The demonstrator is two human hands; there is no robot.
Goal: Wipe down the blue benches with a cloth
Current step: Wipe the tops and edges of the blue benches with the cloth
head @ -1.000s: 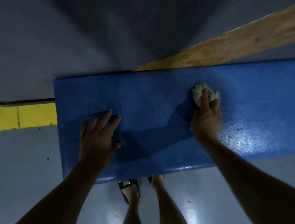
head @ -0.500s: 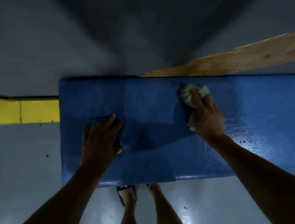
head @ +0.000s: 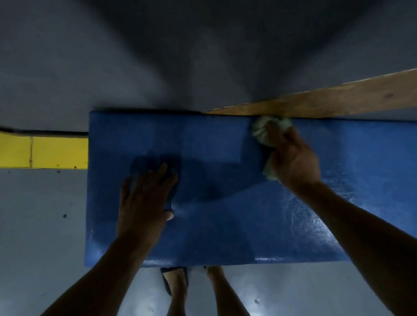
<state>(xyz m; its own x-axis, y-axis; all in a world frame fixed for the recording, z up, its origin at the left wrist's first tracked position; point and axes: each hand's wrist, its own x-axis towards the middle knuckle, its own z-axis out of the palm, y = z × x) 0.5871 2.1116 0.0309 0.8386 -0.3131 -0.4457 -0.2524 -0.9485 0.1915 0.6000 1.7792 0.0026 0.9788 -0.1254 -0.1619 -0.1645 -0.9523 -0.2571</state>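
A blue bench with a glossy top runs from the middle of the view to the right edge. My right hand grips a crumpled pale green cloth and presses it on the bench near the far edge, by the wooden board. My left hand lies flat on the bench near its left end, fingers straight and spread. The bench surface to the right of my right arm shines wet.
A wooden board lies along the far edge of the bench on the right. A yellow curb runs at the left. Grey wall stands behind and grey floor below. My feet in sandals stand at the near edge.
My right hand has pushed the cloth away from me, up to the bench's far edge by the wooden board. My left hand stays flat on the same spot.
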